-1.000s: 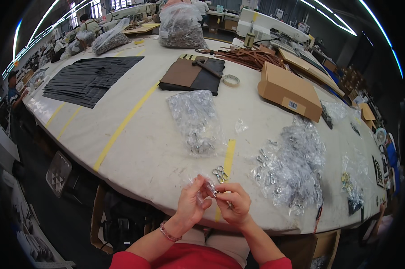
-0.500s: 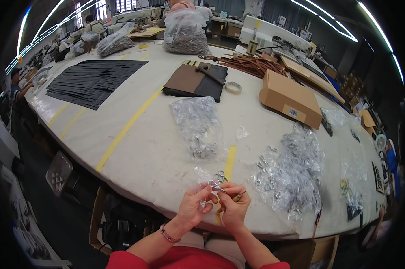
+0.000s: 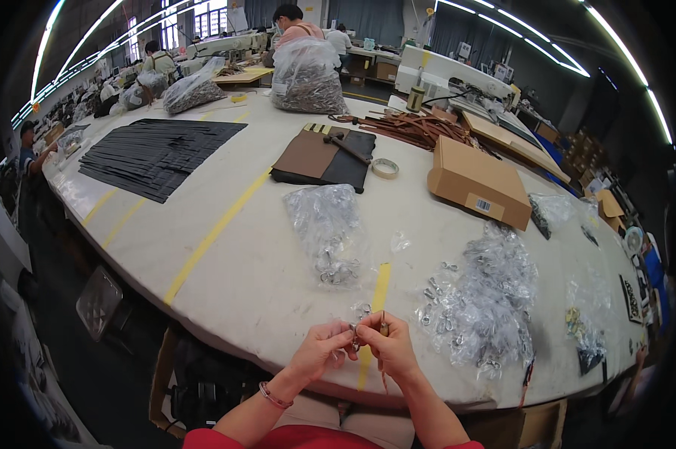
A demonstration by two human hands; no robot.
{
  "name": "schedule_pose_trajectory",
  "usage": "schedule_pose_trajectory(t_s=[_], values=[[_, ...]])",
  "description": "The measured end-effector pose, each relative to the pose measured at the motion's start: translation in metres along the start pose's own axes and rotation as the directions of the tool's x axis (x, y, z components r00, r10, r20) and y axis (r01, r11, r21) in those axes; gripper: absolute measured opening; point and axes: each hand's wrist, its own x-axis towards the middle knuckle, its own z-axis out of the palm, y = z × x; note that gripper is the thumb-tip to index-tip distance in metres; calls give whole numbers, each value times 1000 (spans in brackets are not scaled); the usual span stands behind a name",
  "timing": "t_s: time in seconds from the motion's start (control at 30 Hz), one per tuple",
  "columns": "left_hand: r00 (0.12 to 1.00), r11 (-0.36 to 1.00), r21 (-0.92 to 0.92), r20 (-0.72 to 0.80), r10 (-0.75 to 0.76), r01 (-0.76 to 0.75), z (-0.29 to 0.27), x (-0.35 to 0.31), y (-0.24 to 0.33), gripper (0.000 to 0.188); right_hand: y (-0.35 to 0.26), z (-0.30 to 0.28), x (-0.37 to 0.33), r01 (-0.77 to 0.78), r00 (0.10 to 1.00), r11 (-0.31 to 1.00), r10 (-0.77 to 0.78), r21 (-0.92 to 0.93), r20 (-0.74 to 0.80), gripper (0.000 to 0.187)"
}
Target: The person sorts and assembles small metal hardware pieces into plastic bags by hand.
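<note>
Metal clasp [image 3: 355, 343] in left hand [image 3: 317, 352] and right hand [image 3: 391, 349], grip pinched (clasp-filled bag [image 3: 323, 213] beyond)

tape roll [image 3: 385, 176]; cardboard box [image 3: 478, 179]

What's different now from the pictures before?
The silver clasp has dropped lower, from poking up above the fingers to being pinched between the left hand and right hand. The thin tool in the right hand has swung nearly upright. The view tipped, so things look lower on the table, but the cardboard box and plastic bags stayed put.
</note>
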Motion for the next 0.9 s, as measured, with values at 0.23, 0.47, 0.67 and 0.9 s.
schedule_pose_trajectory(t_s=[0.23, 0.47, 0.67, 0.9], values=[[988, 996, -38, -141, 69, -75, 12, 2, -7, 19, 24, -1, 5, 108, 980, 973, -138, -203, -142, 8], [985, 996, 23, -146, 90, -88, 8, -1, -7, 20, 21, -5, 5, 83, 988, 974, -108, -210, -111, 17], [995, 993, 105, -69, 69, -61, 1, -4, 3, 17, -7, -39, 10, -182, 977, 982, 175, 51, 120, 40], [995, 970, 239, -77, 68, -47, -1, -5, 8, 13, -16, -33, 12, -276, 930, 960, 280, -52, 238, 44]])
